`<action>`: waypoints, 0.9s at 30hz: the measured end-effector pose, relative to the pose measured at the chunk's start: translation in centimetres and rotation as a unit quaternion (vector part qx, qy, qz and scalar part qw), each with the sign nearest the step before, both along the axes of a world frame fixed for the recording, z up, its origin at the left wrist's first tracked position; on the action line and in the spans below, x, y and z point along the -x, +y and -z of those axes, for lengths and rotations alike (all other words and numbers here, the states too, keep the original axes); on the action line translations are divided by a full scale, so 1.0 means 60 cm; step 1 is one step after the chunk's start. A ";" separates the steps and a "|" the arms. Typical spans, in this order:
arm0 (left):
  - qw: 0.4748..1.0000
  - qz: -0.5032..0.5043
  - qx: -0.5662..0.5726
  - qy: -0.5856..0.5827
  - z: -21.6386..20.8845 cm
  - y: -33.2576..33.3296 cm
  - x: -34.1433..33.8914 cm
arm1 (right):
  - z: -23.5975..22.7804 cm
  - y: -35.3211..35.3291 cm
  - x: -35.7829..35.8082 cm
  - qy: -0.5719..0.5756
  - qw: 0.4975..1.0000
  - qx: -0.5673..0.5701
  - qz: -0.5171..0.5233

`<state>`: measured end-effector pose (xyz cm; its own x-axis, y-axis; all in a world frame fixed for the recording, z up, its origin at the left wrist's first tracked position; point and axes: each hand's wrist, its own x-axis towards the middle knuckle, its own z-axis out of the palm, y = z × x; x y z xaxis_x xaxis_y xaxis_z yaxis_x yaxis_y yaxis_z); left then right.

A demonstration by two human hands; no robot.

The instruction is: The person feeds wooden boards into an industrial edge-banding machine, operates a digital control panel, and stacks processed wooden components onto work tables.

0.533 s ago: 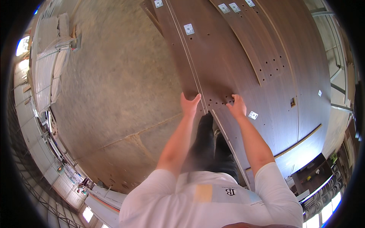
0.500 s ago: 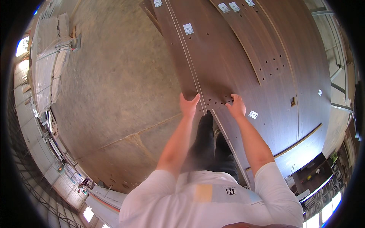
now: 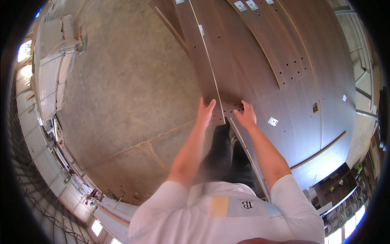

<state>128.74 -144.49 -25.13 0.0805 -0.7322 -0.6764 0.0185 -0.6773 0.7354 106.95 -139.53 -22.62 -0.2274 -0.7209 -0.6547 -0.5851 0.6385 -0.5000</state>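
My left hand (image 3: 206, 110) is at the near end of a long dark brown wood-grain board (image 3: 208, 85) with a pale edge strip. Its thumb lies on top, and the fingers wrap the outer left edge, partly hidden. My right hand (image 3: 247, 115) has its fingers spread over the neighbouring brown panel (image 3: 239, 73), close to several drilled holes (image 3: 229, 111). The narrow board overlaps that panel and partly covers a white label (image 3: 201, 29) there. Its near end lies just above my dark-trousered leg.
A shorter drilled board (image 3: 280, 65) lies on the panels to the right. Another brown panel (image 3: 172, 24) shows beneath at the far left edge. Bare concrete floor (image 3: 130, 81) spreads to the left, with plastic-wrapped boards (image 3: 53, 61) stacked beyond. A dark shelf unit (image 3: 335, 187) stands at right.
The narrow board has shifted right over the panel, hiding one hole and part of the label. My left hand moved right with it; my right hand moved slightly left.
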 end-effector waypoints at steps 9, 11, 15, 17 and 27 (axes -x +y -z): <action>0.998 0.039 -0.002 -0.041 -0.114 -0.013 0.042 | 0.037 0.003 0.005 -0.068 0.993 0.012 0.099; 0.986 0.141 -0.007 -0.088 -0.141 -0.034 0.066 | 0.069 0.020 0.015 -0.081 0.989 0.020 0.118; 0.987 0.155 0.030 0.021 -0.064 -0.032 0.089 | 0.068 0.004 0.025 -0.125 0.990 -0.016 0.063; 0.993 0.113 -0.001 -0.019 -0.063 -0.028 0.117 | 0.050 0.005 0.006 -0.081 0.995 0.008 0.062; 0.987 0.156 -0.013 0.041 -0.058 0.035 0.127 | -0.052 0.033 0.054 -0.119 0.990 -0.032 0.062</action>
<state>121.12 -142.36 -21.62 -0.2020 -0.6955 -0.6895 -0.1363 -0.6772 0.7231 103.73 -137.56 -19.51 -0.1457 -0.6524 -0.7437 -0.3707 0.7330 -0.5703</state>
